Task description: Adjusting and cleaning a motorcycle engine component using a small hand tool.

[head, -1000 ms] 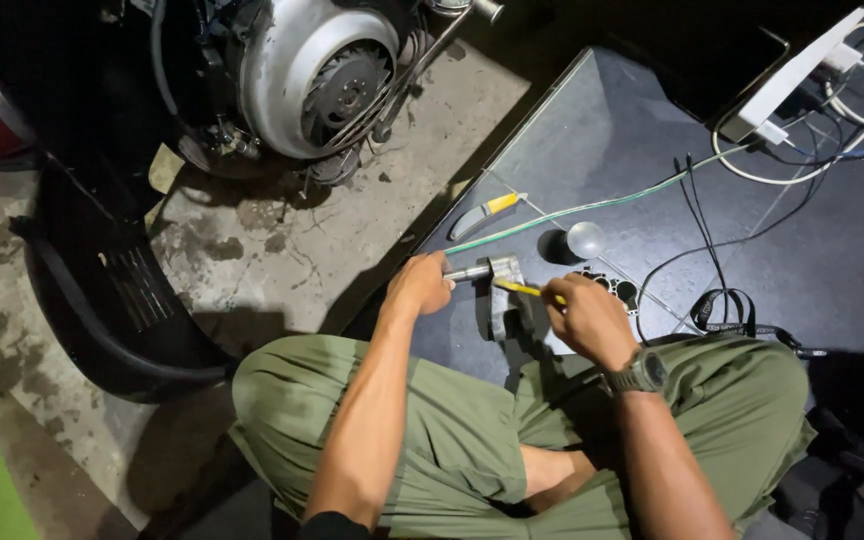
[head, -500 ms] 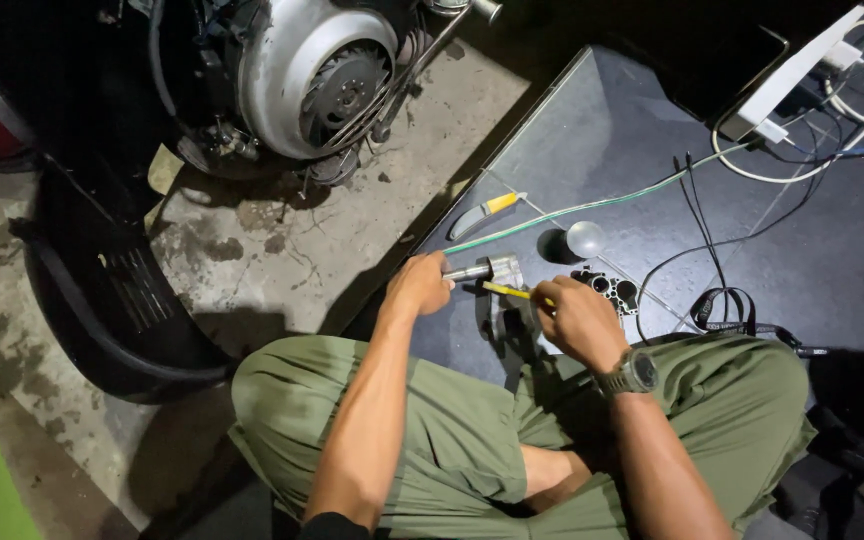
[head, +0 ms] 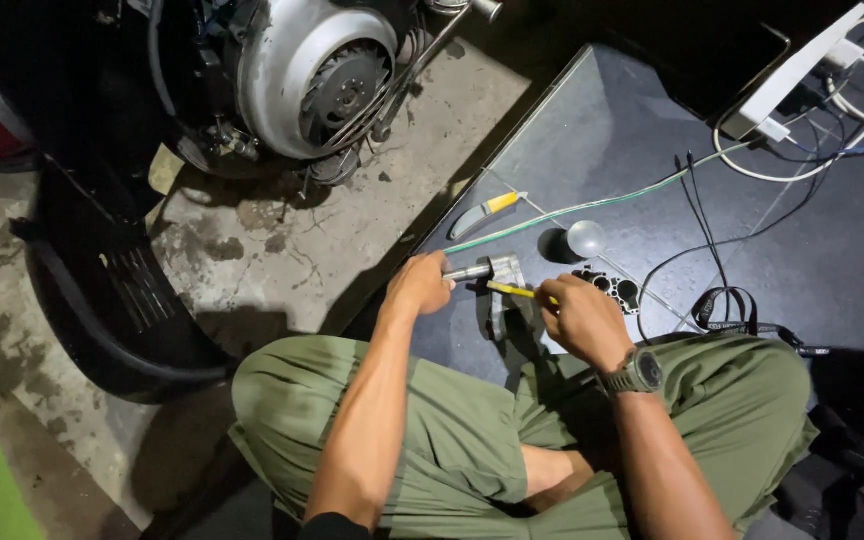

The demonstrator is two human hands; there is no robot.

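Barely any change from a second back: both hands stay on the same small metal part, right hand nudged a touch nearer the body, tool still at the part. Left hand [head: 420, 285] closed around a short silver cylinder [head: 467, 272] sticking out of the left side of the metal part [head: 504, 285]. Right hand [head: 580, 318] closed on a thin yellow-handled tool [head: 512, 291], tip touching the metal part's right side. Part sits on the dark mat [head: 652, 150], near edge, just in front of the person's crossed legs in green trousers [head: 452, 430]. Watch [head: 638, 372] on right wrist.

Just beyond the part: a grey and yellow knife-like tool [head: 487, 212], a green wire [head: 592, 207] running diagonally to the far right, a round silver ball-like piece [head: 586, 238], a black block with round holes [head: 612, 285] just right of the right hand. Black cables [head: 702, 215] loop on the mat's right side; white power strip [head: 792, 75] with white cords far right. Left of the mat, cracked concrete floor [head: 282, 250]. Far left, a silver engine fan housing [head: 302, 70] and black scooter bodywork [head: 102, 290].
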